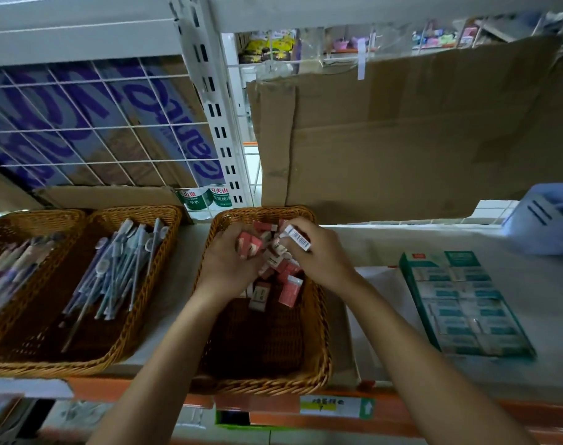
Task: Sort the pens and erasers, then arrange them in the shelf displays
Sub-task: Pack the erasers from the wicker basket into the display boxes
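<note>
A wicker basket (318, 332) on the shelf holds several small pink-and-white erasers (288, 292) heaped at its far end. My left hand (228, 261) reaches into the basket and grips a few pink erasers (249, 245). My right hand (321, 255) pinches one white eraser with a barcode (297, 238) above the heap. Left of this basket, a second wicker basket (151, 300) holds several pale blue pens (119, 274). A third basket (3, 226) at the far left holds several more pens (13, 264).
A green-and-white display box (466, 303) of erasers lies flat on the shelf to the right. Brown cardboard (402, 130) stands behind the baskets, next to a white slotted upright (215, 114) and wire grid. A blurred pale blue object (546, 220) sits at the far right.
</note>
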Demonstrator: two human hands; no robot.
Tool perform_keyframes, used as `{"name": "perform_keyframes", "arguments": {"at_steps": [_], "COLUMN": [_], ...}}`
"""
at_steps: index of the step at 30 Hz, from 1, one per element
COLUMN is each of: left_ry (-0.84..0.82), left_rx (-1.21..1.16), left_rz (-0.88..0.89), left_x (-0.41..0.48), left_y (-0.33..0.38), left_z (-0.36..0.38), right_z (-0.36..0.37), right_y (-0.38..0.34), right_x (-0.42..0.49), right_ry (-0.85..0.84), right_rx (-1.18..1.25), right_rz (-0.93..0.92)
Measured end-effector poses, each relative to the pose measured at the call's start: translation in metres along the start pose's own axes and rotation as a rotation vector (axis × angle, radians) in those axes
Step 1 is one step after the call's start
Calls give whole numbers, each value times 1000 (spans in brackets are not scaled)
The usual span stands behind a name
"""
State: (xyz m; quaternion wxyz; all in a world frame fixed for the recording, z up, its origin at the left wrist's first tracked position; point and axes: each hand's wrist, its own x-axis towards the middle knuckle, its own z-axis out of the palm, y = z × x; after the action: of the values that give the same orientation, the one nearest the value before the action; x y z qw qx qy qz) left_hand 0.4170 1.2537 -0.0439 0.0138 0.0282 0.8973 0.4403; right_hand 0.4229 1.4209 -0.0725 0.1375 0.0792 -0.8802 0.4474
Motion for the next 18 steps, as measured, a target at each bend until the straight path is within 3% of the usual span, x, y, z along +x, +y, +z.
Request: {"name": "perform_keyframes", "arguments": {"at_steps": [3, 10, 13, 18], "left_ry": [-158, -451, -516, -376], "left_rx": [-600, -1137, -1260, -1330], "left_rz": [-243, -381, -420, -472], "left_x": [-12, -48, -59, -71], "left_y": [19, 67, 85, 102], "left_z": [-2, 19, 38, 80], "right_z": [-13, -52, -70, -77], "right_y": [-12, -35, -35, -18], "right_x": [-11, -42, -54, -83], "right_ry": [55, 87, 103, 299], "right_rx": [189, 655, 549, 250], "right_rz": [70, 266, 214, 175]}}
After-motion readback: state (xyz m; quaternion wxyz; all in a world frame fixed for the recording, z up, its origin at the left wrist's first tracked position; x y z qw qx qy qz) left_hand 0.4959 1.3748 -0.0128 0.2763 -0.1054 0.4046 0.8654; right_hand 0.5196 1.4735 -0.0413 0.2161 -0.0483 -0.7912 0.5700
